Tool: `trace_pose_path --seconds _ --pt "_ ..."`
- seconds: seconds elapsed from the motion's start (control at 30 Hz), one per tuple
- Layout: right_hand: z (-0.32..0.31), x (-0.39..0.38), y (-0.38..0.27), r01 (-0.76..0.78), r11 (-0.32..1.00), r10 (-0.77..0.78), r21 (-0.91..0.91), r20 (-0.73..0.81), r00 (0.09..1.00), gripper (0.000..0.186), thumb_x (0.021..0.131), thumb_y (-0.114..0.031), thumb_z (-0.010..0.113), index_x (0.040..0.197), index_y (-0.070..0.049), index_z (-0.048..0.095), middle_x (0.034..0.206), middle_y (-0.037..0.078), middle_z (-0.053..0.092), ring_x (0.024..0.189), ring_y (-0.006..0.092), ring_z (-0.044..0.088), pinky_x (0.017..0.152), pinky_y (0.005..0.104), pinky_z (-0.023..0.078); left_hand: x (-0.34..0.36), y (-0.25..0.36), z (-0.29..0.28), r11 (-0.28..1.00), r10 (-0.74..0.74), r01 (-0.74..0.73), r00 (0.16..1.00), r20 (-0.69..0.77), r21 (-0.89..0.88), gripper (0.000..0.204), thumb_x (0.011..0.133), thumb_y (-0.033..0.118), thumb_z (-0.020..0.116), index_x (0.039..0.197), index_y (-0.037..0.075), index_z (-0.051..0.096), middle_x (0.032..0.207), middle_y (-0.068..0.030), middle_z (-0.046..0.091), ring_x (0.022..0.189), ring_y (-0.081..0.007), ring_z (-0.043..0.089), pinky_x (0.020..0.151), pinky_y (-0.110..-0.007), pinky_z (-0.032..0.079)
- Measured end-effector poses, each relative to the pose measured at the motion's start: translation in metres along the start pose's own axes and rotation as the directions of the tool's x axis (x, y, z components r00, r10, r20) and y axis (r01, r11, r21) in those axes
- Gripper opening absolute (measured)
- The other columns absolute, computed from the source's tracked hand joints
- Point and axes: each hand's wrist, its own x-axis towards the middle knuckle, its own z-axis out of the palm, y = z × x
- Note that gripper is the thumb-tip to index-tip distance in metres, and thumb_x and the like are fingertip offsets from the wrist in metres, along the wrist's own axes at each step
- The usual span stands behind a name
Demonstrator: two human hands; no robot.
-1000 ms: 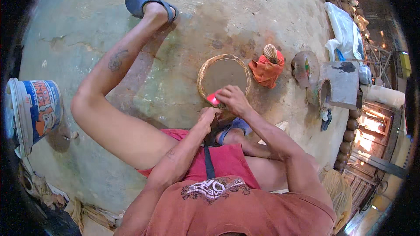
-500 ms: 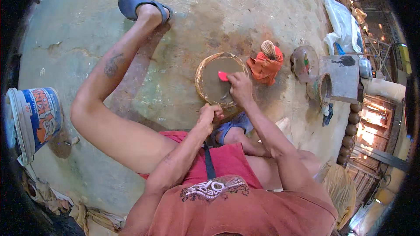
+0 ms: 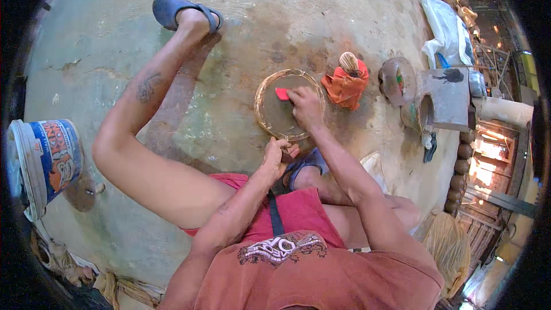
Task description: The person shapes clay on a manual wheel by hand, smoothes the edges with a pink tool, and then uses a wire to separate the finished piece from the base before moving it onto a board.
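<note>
The right hand (image 3: 307, 106) is extended over the round vessel (image 3: 258, 109), back of the hand uppermost, fingers bent and directed leftward. Its forearm runs from the lower right up and to the left, the elbow out to the side. This hand holds a small flat red piece (image 3: 282, 94), pinched at its right end between the fingertips.

The left hand (image 3: 276, 152) is at the vessel's near rim, fingers curled narrowly. Its forearm rises from the lower left, passing over the red shorts (image 3: 305, 211). Whether these fingers grip the rim or only rest on it cannot be determined.

The red piece is located above the interior of the vessel, left of the right hand and a little beyond the centre. Its free end points left, toward the vessel's left wall, angled slightly away from the person; the longer axis appears to run roughly side to side. Contact with the grey surface inside cannot be confirmed.

The vessel stands on the floor (image 3: 229, 115) with its mouth upward. Its outline is near circular, with a pale, stained rim. An orange cloth bundle (image 3: 347, 89) sits just beside it to the right. A blue shoe (image 3: 166, 11) is on the outstretched left foot.
</note>
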Motion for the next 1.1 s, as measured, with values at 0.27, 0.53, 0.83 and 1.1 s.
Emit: trace_pose_path --seconds 0.27,0.53,0.83,1.1 --pt "-0.035 -0.095 0.02 0.271 0.953 -0.295 0.137 0.201 0.934 0.043 0.069 -0.01 0.07 0.112 -0.011 0.071 0.11 0.007 0.068 0.109 0.032 0.063 0.089 0.045 0.052 -0.008 -0.001 0.008 0.998 0.013 -0.008 0.997 -0.079 0.064 0.027 0.083 0.002 0.056 0.108 0.007 0.049 0.108 -0.0123 0.058 0.1 -0.0292 0.062 0.092 -0.044 0.058" --pt "-0.018 0.0 0.092 0.044 0.995 -0.052 -0.085 -0.097 0.994 0.041 0.076 -0.003 0.067 0.115 -0.012 0.074 0.106 0.008 0.071 0.101 0.0312 0.066 0.088 0.0431 0.056 -0.006 0.016 0.008 0.931 0.227 -0.197 0.972 -0.065 0.306 0.059 0.082 -0.001 0.056 0.139 0.011 0.044 0.102 -0.0049 0.06 0.085 -0.0165 0.061 0.071 -0.032 0.058" --pt "-0.014 -0.091 -0.002 -0.373 0.918 0.374 -0.136 -0.021 0.927 0.025 0.076 -0.004 0.066 0.1 -0.01 0.071 0.096 0.01 0.066 0.093 0.0327 0.065 0.08 0.0441 0.056 -0.009 0.021 0.008 0.962 0.18 -0.162 0.981 -0.066 0.22 0.047 0.093 0.003 0.054 0.137 0.015 0.048 0.101 -0.0022 0.061 0.083 -0.0159 0.06 0.072 -0.031 0.054" --pt "0.0 -0.075 -0.11 -0.529 0.848 0.53 -0.019 0.028 0.848 0.021 0.078 -0.012 0.07 0.098 -0.009 0.073 0.087 0.013 0.063 0.085 0.0362 0.066 0.074 0.0485 0.054 0.01 0.026 -0.012 0.859 0.32 -0.208 0.932 -0.172 0.468 0.02 0.106 0.022 0.052 0.121 0.012 0.061 0.092 -0.0008 0.062 0.079 -0.0156 0.06 0.069 -0.037 0.051"
